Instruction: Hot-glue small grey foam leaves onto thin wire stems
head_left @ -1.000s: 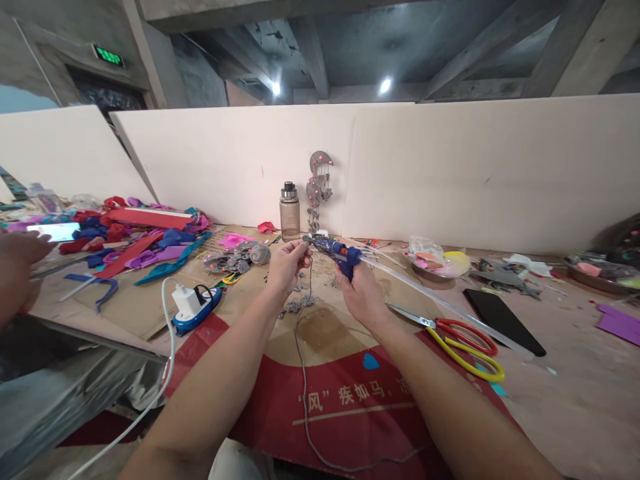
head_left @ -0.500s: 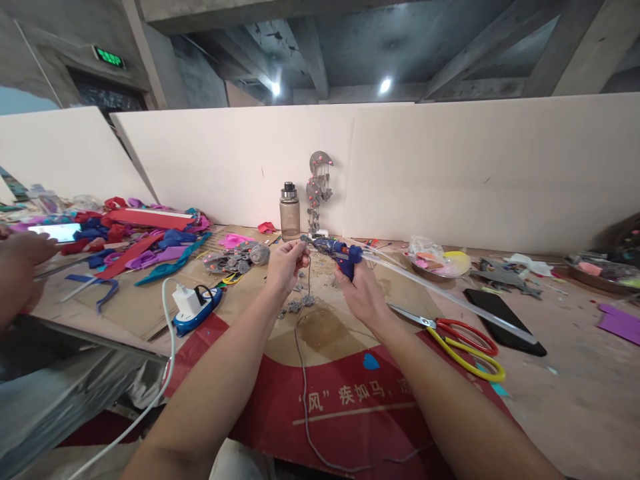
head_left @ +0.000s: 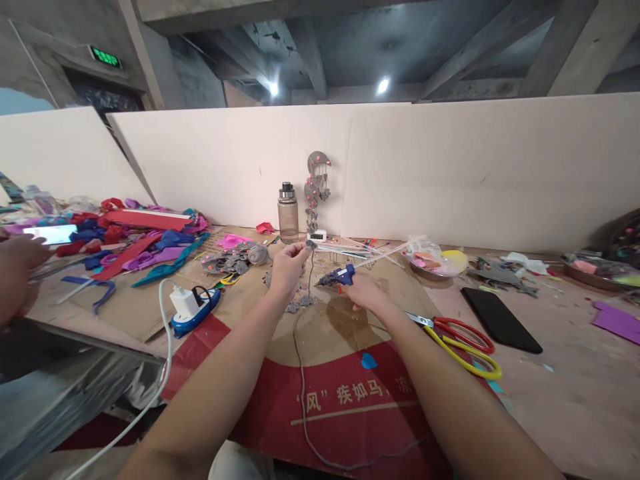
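Note:
My left hand (head_left: 289, 267) pinches a small grey felt piece (head_left: 311, 245) between thumb and fingertips, above the table. A grey cord (head_left: 303, 373) hangs down from it and runs over the red printed paper. Low over the brown board, my right hand (head_left: 367, 292) is closed on a blue hot glue gun (head_left: 341, 275), its nozzle pointing left. More small grey felt pieces (head_left: 300, 304) lie below my left hand. Behind them stands a grey felt moon ornament (head_left: 319, 177) with pink dots.
Red-and-yellow-handled scissors (head_left: 457, 333) and a black phone (head_left: 500, 320) lie at right. A blue power strip (head_left: 196, 313) with a white plug sits at left. A bottle (head_left: 289, 217) stands at the back. Another person's hand (head_left: 20, 260) is by coloured felt scraps (head_left: 145, 233).
The glue gun in my right hand has moved down and away from the felt piece, its nozzle now lower. My left hand still holds the felt piece in nearly the same place.

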{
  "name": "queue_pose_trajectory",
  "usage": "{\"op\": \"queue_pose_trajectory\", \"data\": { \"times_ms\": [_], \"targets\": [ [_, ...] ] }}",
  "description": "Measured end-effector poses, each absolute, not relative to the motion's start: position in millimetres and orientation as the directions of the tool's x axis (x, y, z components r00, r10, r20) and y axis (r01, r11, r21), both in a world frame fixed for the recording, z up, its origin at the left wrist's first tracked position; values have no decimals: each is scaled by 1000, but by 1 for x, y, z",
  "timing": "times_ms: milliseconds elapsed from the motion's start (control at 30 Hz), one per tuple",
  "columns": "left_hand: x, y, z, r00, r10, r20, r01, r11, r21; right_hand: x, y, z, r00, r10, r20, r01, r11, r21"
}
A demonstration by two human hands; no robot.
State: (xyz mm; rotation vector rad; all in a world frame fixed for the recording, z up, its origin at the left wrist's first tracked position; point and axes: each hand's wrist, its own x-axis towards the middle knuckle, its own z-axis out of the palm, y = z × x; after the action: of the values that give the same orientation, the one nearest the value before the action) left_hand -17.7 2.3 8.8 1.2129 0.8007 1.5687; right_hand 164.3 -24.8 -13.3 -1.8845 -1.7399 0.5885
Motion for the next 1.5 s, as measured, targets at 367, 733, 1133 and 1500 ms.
{"op": "queue_pose_trajectory", "data": {
  "times_ms": [367, 733, 1133, 1500],
  "targets": [
    [-11, -5, 7, -57, 835, 547, 155, -534, 831, 115, -40, 4, 10, 958, 286, -214, 281, -936],
    [-11, -5, 7, 89, 911, 402, 192, -411, 891, 132, -41, 11, 27, 709, 704, 648, 524, -553],
    [-12, -13, 16, 256, 901, 351, 253, -413, 875, 136, -41, 12, -67, 733, 677, 767, 472, -435],
    [-19, -4, 12, 361, 869, 339, 232, -436, 870, 141, -38, 15, -41, 860, 509, 644, 413, -644]
  ]
}}
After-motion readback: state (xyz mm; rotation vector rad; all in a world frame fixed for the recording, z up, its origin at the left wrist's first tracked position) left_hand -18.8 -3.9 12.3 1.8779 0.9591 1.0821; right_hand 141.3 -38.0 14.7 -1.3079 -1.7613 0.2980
